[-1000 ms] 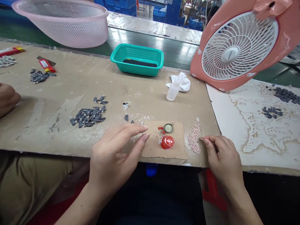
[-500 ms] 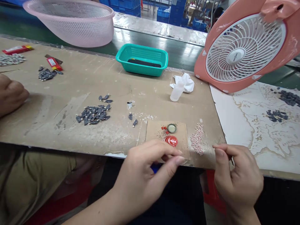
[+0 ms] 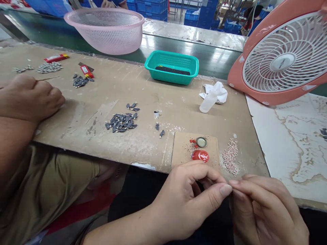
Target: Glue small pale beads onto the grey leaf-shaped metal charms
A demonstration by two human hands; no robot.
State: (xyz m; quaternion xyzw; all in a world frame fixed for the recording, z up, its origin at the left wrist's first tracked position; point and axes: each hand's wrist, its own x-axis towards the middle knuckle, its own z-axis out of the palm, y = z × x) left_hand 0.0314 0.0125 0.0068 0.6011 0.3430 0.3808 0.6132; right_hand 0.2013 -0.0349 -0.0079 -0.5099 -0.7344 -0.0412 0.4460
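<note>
My left hand (image 3: 194,197) and my right hand (image 3: 268,207) meet fingertip to fingertip at the table's front edge. Both are closed in a pinch; whatever sits between the fingers is too small or hidden to make out. Just beyond my left hand lies a cardboard square (image 3: 182,149) bearing a red bottle cap (image 3: 200,156), an upturned bottle cap (image 3: 201,142) and a few tiny red pieces (image 3: 193,141). A pile of small pale pink beads (image 3: 230,157) lies beyond my fingertips. Farther left is a heap of dark grey leaf-shaped pieces (image 3: 122,122) with pale tips.
A pink fan (image 3: 283,61) leans at the right, near a small translucent bottle (image 3: 208,102) and crumpled white tissue (image 3: 220,93). At the back stand a green basket (image 3: 171,76) and a pink basket (image 3: 112,37). Another person's hand (image 3: 30,95) rests at the left.
My hands were apart and have come together at the fingertips. The view has swung left, so the table's things appear farther right.
</note>
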